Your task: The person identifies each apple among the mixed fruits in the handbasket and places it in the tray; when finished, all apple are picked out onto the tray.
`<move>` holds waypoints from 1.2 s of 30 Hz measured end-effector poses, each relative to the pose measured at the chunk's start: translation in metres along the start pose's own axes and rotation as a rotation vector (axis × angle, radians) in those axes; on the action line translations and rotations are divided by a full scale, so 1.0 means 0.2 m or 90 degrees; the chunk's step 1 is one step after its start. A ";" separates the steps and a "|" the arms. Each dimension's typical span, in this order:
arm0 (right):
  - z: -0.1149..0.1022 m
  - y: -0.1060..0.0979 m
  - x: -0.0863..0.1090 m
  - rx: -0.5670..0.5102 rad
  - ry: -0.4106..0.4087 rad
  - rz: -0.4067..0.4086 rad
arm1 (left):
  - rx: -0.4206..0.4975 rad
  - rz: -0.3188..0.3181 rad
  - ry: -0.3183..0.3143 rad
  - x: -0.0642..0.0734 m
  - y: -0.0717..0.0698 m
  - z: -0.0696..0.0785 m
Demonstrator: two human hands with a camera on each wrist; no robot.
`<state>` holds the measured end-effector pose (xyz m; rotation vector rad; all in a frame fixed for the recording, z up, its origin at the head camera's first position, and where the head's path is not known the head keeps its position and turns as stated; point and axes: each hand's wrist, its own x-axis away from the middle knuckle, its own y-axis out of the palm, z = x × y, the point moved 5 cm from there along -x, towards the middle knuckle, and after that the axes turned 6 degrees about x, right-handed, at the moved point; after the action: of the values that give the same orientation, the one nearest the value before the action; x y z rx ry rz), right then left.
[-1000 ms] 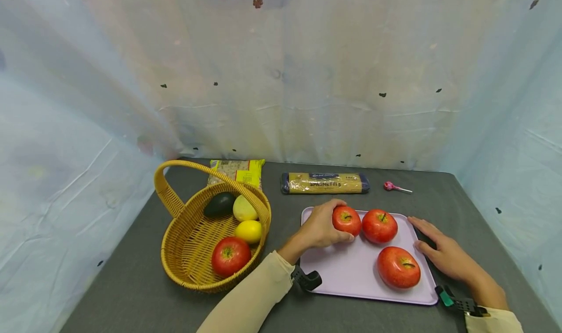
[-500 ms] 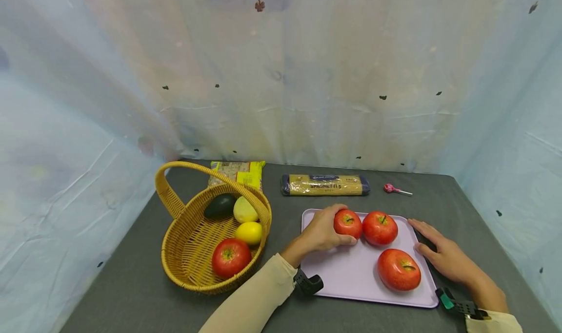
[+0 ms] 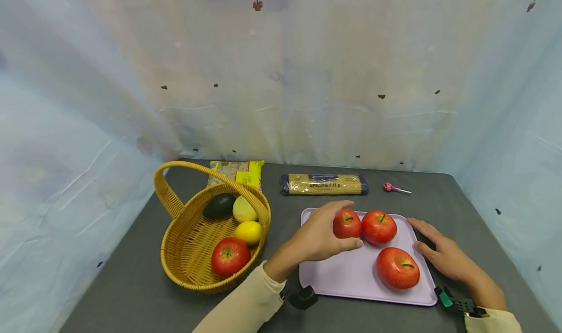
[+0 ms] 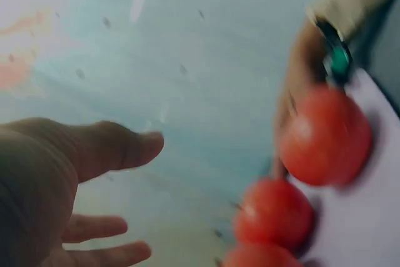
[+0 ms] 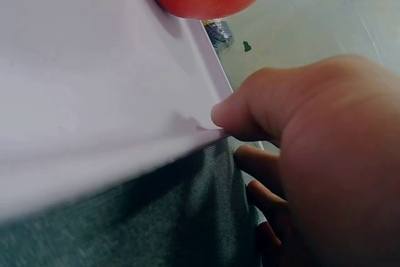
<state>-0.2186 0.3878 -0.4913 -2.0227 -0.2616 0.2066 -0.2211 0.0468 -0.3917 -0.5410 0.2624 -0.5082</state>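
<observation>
Three red apples sit on a pale purple tray (image 3: 342, 279): a back-left apple (image 3: 347, 223), one close beside it (image 3: 379, 227) and a larger front apple (image 3: 397, 268). Around the back-left apple, but lifted off it, is my left hand (image 3: 322, 233), thumb and fingers spread apart. In the left wrist view that hand has nothing between thumb and fingers. At the tray's right edge lies my right hand (image 3: 450, 255), fingers extended along the outside. Its thumb (image 5: 240, 114) touches the rim in the right wrist view.
Left of the tray stands a wicker basket (image 3: 189, 245) with a red apple (image 3: 230, 257), a lemon (image 3: 248, 233), a pale yellow-green fruit (image 3: 244, 209) and an avocado (image 3: 219, 206). Behind are a yellow bag (image 3: 250, 174), a spaghetti packet (image 3: 325, 184) and a lollipop (image 3: 389, 187).
My left hand has let go of the back-left apple; its thumb and fingers have spread and drawn away. The apple stays on the tray. My right hand has not moved.
</observation>
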 end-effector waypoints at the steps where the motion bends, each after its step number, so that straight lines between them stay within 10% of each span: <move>1: 0.00 0.00 0.00 0.001 0.001 -0.002 | 0.016 -0.010 0.024 0.04 -0.02 0.03; 6: 0.00 0.00 -0.01 0.006 0.008 -0.012 | 0.129 -0.088 0.110 0.26 -0.14 0.13; 14: 0.01 0.00 0.00 0.004 0.007 -0.007 | 0.207 -0.169 0.104 0.59 -0.37 0.07; 25: 0.00 -0.01 0.00 -0.005 -0.013 0.008 | 0.205 -0.096 0.070 0.92 -0.73 -0.16; 36: 0.00 0.00 0.00 -0.005 -0.002 0.001 | 0.165 -0.015 0.061 0.95 -0.90 -0.46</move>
<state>-0.2180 0.3877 -0.4906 -2.0313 -0.2622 0.2099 -0.1639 -0.2255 -0.3893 -0.2683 0.2772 -0.5821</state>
